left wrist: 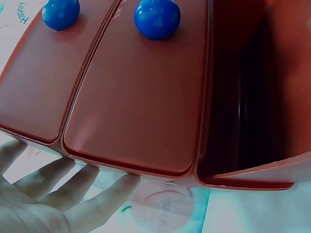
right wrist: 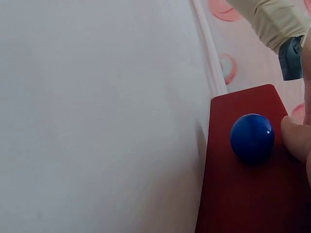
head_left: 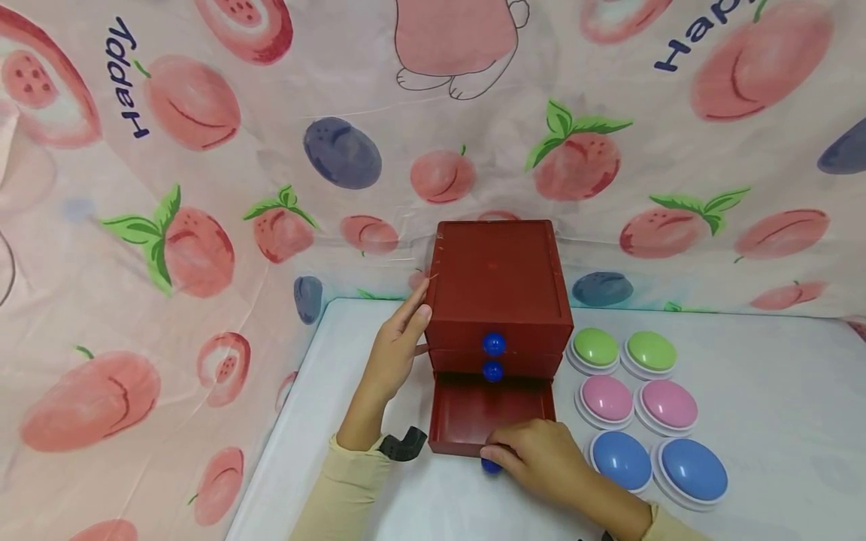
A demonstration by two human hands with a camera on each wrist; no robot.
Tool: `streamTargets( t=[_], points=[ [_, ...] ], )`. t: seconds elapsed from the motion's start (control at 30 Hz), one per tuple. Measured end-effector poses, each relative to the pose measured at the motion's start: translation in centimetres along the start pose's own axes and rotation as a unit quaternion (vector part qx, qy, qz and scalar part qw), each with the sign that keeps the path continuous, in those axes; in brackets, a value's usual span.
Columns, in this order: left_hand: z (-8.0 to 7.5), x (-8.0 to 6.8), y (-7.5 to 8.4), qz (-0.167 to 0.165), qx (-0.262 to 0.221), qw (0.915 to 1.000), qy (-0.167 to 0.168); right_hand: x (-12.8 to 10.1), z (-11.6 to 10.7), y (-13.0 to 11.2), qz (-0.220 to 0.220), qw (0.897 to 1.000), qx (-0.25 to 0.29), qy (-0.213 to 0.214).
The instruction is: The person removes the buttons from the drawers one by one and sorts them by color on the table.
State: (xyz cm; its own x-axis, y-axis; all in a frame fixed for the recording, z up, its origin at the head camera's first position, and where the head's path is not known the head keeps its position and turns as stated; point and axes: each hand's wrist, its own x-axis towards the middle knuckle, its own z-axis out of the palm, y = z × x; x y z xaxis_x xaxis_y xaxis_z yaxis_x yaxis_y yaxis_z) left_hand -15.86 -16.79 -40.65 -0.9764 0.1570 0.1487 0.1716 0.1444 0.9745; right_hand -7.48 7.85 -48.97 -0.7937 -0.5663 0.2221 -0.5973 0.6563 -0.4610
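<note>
A small red chest of drawers (head_left: pixel 497 285) stands on a white table (head_left: pixel 778 398), near the far left corner, against a backdrop cloth printed with peaches (head_left: pixel 203 188). The top two drawers sit closed, each with a round blue knob; the bottom drawer (head_left: pixel 483 413) is pulled out toward the near edge and its inside looks bare. The left hand (head_left: pixel 399 353) rests flat against the left side of the chest, fingers straight and together, gripping nothing; the left wrist view shows the fingers (left wrist: pixel 92 194) stretched along the chest's edge. The right hand (head_left: pixel 541 458) lies at the near front of the open drawer, fingers curled over its front panel at the blue knob (head_left: pixel 492 466). In the right wrist view a fingertip (right wrist: pixel 296 138) touches the side of that knob (right wrist: pixel 252 138); whether the fingers close fully round it cannot be told. To the right of the chest, six dome-shaped buttons lie in three pairs: green buttons (head_left: pixel 622 349) farthest, pink buttons (head_left: pixel 639 402) in the middle, blue buttons (head_left: pixel 659 466) nearest, each pair just beside the next. Both sleeves are pale yellow
</note>
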Motion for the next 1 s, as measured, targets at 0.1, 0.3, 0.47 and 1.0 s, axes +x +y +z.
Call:
streamTargets(
  t=[0.1,0.3,0.47,1.0],
  points=[
    [0.0,0.0,0.0,0.0,-0.001,1.0,0.001,0.0,0.1,0.1,-0.004,1.0,0.0,0.012],
    [-0.1,0.0,0.0,0.003,0.0,1.0,0.0,0.3,0.1,0.3,-0.015,1.0,0.006,0.017],
    [-0.1,-0.1,0.0,0.005,-0.001,1.0,0.0,1.0,0.1,0.7,-0.003,1.0,-0.004,0.006],
    [0.0,0.0,-0.3,-0.001,0.008,1.0,0.001,4.2,-0.2,3.0,-0.009,0.999,-0.031,0.032]
  ],
)
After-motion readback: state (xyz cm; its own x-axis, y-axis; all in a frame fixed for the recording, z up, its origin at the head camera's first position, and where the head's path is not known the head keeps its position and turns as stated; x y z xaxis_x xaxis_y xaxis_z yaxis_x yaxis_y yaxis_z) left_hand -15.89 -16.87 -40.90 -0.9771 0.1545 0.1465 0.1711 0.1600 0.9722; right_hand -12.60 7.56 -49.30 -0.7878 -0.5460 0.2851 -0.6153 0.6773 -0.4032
